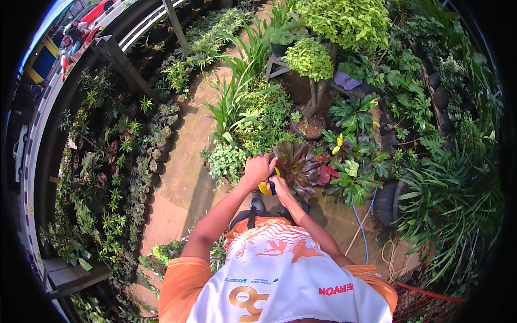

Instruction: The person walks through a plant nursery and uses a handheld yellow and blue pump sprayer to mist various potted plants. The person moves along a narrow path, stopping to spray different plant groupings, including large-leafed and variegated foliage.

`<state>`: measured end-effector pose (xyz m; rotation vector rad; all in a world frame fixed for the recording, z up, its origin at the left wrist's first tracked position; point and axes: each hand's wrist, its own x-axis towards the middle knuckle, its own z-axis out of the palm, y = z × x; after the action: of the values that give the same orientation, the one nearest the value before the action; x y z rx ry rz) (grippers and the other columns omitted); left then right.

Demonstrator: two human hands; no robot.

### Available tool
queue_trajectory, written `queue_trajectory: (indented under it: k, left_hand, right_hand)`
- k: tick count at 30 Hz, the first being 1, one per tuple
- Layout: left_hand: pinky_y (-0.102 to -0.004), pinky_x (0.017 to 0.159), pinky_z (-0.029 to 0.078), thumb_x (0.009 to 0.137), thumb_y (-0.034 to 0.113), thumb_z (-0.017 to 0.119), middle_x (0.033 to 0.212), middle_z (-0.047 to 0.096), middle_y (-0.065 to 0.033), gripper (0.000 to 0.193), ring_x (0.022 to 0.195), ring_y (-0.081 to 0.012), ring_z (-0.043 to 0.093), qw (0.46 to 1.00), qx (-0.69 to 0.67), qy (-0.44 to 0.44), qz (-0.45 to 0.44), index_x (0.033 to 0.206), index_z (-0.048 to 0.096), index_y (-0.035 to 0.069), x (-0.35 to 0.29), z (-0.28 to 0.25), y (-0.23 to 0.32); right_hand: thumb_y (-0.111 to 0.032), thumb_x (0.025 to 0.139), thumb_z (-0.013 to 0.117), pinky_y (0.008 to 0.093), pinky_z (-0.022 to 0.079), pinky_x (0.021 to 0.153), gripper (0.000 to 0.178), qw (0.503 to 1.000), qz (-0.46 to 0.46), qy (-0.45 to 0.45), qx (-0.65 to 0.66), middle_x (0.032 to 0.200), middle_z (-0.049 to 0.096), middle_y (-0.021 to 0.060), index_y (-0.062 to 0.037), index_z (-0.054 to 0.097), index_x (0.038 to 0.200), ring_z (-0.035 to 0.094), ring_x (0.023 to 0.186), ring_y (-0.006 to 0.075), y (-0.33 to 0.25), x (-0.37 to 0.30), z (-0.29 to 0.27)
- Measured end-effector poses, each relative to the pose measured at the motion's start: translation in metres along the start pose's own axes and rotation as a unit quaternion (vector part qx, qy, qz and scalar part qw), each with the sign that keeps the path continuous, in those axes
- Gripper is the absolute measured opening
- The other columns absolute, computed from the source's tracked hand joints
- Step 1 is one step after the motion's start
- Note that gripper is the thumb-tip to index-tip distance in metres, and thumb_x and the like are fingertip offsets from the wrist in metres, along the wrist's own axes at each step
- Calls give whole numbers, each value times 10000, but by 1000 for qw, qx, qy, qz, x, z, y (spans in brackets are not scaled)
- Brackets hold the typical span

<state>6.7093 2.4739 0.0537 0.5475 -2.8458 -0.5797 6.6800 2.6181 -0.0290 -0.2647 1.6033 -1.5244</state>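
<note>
In front of my body I hold what looks like a yellow pump spray bottle (264,188) with dark blue parts. My left hand (258,170) is closed over its top. Lower and to the right, my right hand (280,189) closes around a dark blue part at its side. Both hands cover much of the bottle. Just beyond and to the right grows a dark red rosette plant (295,166), apart from my fingers. A pale green leafy plant (225,160) stands to the left of my hands.
A small tree in a round pot (307,129) stands ahead. A paved path (202,126) runs along the left, beside rows of small plants (121,177). At right are a dark round pot (385,203), a blue hose (360,231) and a tan rope (390,253).
</note>
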Motion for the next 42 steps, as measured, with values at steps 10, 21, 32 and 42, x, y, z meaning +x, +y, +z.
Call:
queue_trajectory:
  k: [10,21,32,42]
  left_hand:
    - [-494,545,495,890,238,515,572,578,-235,294,546,-415,600,994,-88,50,34,740,571,-8,34,-42,13]
    - [-518,710,445,897,229,472,832,628,-219,243,792,-402,605,994,-64,50,-78,887,574,9,15,-11,2]
    - [-477,729,384,919,239,488,862,578,-154,206,842,-337,536,990,-49,101,-80,877,566,53,4,27,3]
    - [-511,754,402,937,249,481,888,592,-181,216,849,-382,547,986,-90,76,-119,909,543,44,-5,42,4]
  right_hand:
    - [-465,963,303,258,420,634,510,992,42,-16,121,667,571,19,-48,589,901,533,608,128,-3,12,6]
    - [-451,921,373,277,410,611,469,995,82,13,64,625,569,16,-55,605,825,535,590,126,-17,4,8]
    - [-245,971,465,243,389,629,276,1000,12,0,-13,722,570,-7,-55,614,837,507,654,91,-6,18,-3]
    - [-203,997,431,231,404,656,270,1000,7,-3,21,818,603,-20,-37,636,1054,524,723,64,13,20,-5]
